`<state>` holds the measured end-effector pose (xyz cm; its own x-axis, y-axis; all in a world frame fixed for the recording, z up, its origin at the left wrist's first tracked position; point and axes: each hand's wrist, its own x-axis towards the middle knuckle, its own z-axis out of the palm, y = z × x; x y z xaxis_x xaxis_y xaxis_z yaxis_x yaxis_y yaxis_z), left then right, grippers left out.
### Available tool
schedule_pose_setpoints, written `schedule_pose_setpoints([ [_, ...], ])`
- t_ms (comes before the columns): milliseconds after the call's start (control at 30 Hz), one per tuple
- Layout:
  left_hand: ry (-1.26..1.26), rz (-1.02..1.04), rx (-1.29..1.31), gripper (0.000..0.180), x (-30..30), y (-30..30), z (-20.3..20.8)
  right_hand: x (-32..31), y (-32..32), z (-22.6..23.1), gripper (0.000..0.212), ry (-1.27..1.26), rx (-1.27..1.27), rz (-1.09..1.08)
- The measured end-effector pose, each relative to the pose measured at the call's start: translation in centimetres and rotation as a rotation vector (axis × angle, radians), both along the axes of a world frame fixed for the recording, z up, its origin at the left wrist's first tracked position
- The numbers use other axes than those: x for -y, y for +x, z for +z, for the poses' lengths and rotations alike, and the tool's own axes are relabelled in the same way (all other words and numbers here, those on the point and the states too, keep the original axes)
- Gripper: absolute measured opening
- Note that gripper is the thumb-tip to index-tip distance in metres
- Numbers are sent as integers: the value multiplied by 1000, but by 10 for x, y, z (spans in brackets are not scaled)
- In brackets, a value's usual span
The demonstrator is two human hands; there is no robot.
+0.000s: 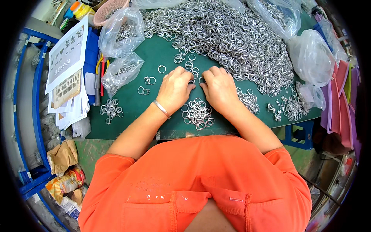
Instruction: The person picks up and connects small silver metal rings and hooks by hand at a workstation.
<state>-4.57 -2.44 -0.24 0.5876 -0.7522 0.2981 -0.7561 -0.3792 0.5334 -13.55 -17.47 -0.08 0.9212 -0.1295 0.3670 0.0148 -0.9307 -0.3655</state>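
Observation:
Over the green tabletop my left hand and my right hand face each other, fingers curled. Between left thumb and forefinger a silver ring is pinched. Another silver ring shows at my right fingertips. Loose rings lie just beyond my hands, below a large heap of silver rings. Between my forearms sits a small pile of rings. Left of my left hand are a few separate rings and a small cluster. Beyond my right wrist lies another ring pile.
Clear plastic bags holding rings stand at the left, beside papers, pliers and a blue bin. More bags and a pile of small metal pieces lie at the right. A blue stool stands under the table.

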Motion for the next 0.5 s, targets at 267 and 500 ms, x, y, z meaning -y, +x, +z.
schedule_pose_setpoints([
  [267, -138, 0, -176, 15, -6, 4, 1, 5, -19, 14, 10, 794, -120, 1],
  [500, -377, 66, -743, 11, -11, -7, 12, 3, -30, 26, 10, 954, -133, 64],
])
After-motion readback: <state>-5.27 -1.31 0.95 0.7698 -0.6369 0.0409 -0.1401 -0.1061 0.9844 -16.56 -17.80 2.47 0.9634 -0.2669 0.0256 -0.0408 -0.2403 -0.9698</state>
